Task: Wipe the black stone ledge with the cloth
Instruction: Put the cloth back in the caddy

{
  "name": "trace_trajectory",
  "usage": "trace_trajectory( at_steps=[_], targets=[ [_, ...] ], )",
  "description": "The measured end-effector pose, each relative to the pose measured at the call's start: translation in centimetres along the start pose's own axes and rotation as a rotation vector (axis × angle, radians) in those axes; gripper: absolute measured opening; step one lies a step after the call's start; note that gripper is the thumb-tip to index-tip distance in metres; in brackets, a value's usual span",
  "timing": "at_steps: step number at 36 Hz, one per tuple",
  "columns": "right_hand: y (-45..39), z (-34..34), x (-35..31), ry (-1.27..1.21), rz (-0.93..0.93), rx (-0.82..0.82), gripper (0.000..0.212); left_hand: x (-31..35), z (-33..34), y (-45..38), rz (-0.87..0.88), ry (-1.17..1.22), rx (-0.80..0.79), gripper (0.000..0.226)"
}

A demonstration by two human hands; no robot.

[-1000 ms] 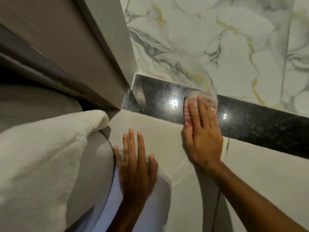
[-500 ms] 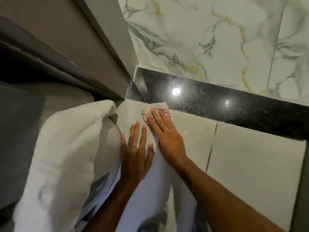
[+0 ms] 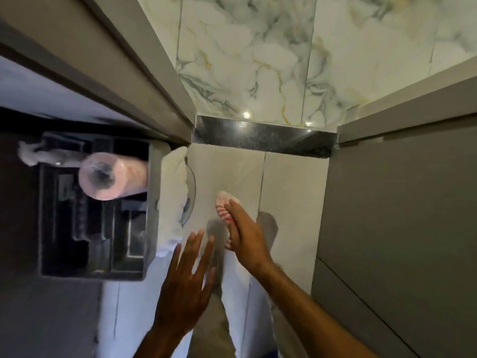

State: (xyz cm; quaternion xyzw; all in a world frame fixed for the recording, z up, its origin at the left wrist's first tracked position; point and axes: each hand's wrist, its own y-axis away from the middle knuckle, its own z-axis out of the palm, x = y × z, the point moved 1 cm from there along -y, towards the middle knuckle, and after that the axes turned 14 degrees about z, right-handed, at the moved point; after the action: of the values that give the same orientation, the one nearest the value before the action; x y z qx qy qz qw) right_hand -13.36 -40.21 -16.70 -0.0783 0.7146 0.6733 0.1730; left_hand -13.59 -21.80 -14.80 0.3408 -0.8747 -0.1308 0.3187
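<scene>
Our right hand (image 3: 245,235) clasps the striped cloth (image 3: 224,205) against pale tile (image 3: 240,174); our left hand (image 3: 187,277) is spread, empty. Above both, the black stone ledge (image 3: 263,136) runs sideways, wall to wall.

Your path over the pale tile wall (image 3: 291,192) to the far black stone ledge (image 3: 263,136) is open. A door frame (image 3: 165,99) and hanging white towel (image 3: 174,192) crowd the left; a grey cabinet (image 3: 397,202) blocks the right.

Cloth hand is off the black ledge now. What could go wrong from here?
1. The cloth under the right hand sits on the pale tile, well below the black stone ledge; the ledge may go unwiped.
2. The open left hand hovers near the white towel and might knock it.
</scene>
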Motion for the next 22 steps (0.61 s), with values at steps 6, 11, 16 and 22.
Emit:
trace_trajectory(
  at_steps=[6,11,16,22],
  targets=[
    [12.8,4.4,-4.1,0.098,-0.193,0.048,0.059,-2.8,-10.9,10.4,-0.147,-0.083,0.167,0.066],
    [14.8,14.2,-6.9,0.126,-0.334,-0.001,0.043,-11.0,-16.0,14.5,-0.318,-0.113,0.213,0.076],
    [11.9,23.4,-7.6,0.266,-0.306,0.111,0.042,-16.9,-15.9,12.2,-0.288,-0.194,0.267,0.074],
    [1.2,28.2,-4.7,0.662,-0.250,0.375,0.070,-19.8,-12.3,5.3,-0.311,-0.316,0.333,0.072]
  ],
)
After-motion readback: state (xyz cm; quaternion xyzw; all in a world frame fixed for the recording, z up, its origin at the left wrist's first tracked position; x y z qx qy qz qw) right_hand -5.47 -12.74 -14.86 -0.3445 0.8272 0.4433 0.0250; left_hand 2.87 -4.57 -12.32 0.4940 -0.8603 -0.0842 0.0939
